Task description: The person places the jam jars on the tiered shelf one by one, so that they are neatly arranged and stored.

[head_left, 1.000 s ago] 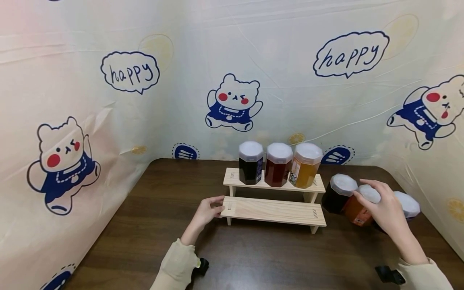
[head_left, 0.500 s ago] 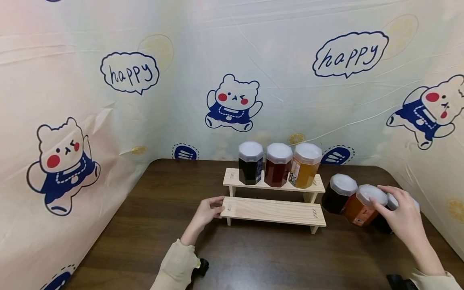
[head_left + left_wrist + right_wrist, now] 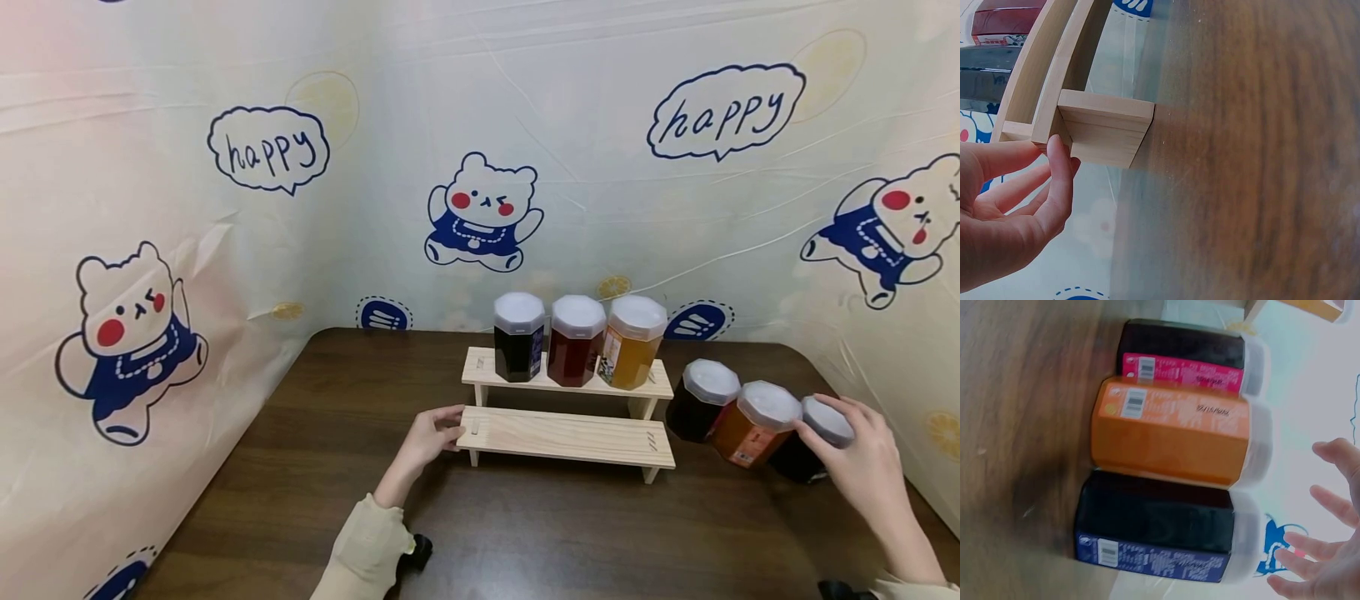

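R fingers (image 3: pixel 1334 505) nr rightmost dk jar (image 3: pixel 1157 506): upright, lid (image 3: pixel 1245 537) up, long axis vert.

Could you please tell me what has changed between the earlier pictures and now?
The right hand moved rightward, from over the orange jar to the rightmost dark jar. Nothing was visibly gripped or released. The left hand stayed on the wooden rack; no jar visibly moved.

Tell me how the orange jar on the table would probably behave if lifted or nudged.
The orange jar probably feels heavy for its size, since it looks nearly full. Its smooth sides may be slippery. Its flat facets suggest it would resist rolling.
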`<state>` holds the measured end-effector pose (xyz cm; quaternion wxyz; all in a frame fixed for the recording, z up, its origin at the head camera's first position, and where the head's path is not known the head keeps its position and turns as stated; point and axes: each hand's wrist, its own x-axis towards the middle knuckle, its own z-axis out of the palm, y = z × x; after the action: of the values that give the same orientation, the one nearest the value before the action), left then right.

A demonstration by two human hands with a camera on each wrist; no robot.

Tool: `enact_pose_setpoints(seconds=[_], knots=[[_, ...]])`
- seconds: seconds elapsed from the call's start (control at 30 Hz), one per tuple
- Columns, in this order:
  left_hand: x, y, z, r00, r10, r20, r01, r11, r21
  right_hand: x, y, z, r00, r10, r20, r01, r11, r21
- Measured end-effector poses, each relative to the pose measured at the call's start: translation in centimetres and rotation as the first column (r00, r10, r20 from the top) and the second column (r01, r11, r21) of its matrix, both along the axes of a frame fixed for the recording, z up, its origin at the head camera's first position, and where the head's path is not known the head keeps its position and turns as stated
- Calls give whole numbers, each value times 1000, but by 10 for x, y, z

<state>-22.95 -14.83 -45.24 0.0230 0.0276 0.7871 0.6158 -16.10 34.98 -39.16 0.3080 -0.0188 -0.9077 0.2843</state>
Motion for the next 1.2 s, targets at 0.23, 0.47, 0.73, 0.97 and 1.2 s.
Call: enact_pose_setpoints(seconds=[0.23, 0.47, 0.73, 0.97, 1.2], knots=[[-1, -1, -1, 1000, -16, -5, 16, 1000, -8, -1, 9, -7, 999, -31, 35, 32, 999, -12], [1, -1, 0, 999, -36, -11, 36, 999, -2, -2, 18, -13, 996, -41, 80, 45, 998, -39], [0, 0, 0, 1000, -18, -15, 18, 1000, 8, -5, 27, -22, 989, -31, 146, 40, 997, -61], [0, -1, 0, 1000, -7, -7, 7, 1000, -7, -8, 30, -25, 989, -10, 145, 22, 996, -82], [0, -1, 0, 1000, 0, -10, 0, 1000, -7, -10, 33, -28, 990, -4, 139, 17, 995, -97]])
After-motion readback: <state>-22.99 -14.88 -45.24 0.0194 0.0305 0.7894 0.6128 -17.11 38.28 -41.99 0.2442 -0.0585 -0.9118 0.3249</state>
